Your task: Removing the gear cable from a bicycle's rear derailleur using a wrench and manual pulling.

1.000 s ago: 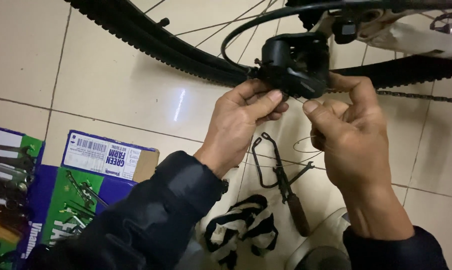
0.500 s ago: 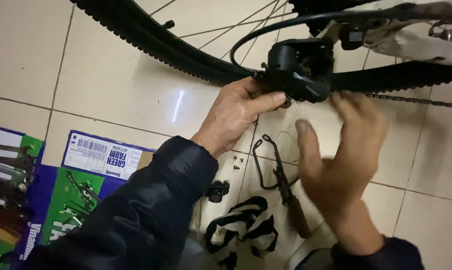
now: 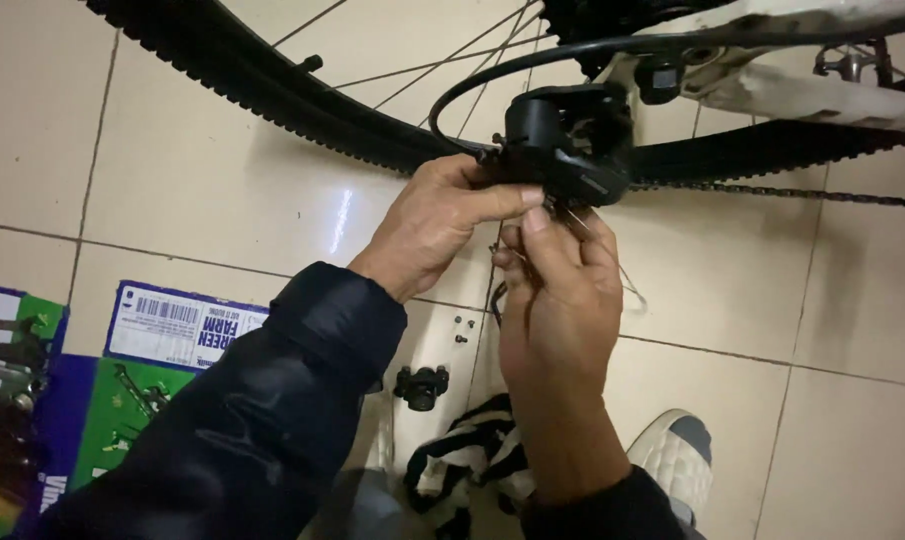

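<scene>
Steadying black boxy derailleur with clenched left hand; right hand, at six o'clock, pinching thin cable; fitting unfinished.

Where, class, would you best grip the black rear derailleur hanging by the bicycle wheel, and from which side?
Grip the black rear derailleur by its broad blocky body, coming from the lower left, as the left hand does. The knobby tyre and white frame crowd it above; the right hand works beneath.

A flattened cardboard box, striped cloth and white shoe lie on the tiled floor.
</scene>
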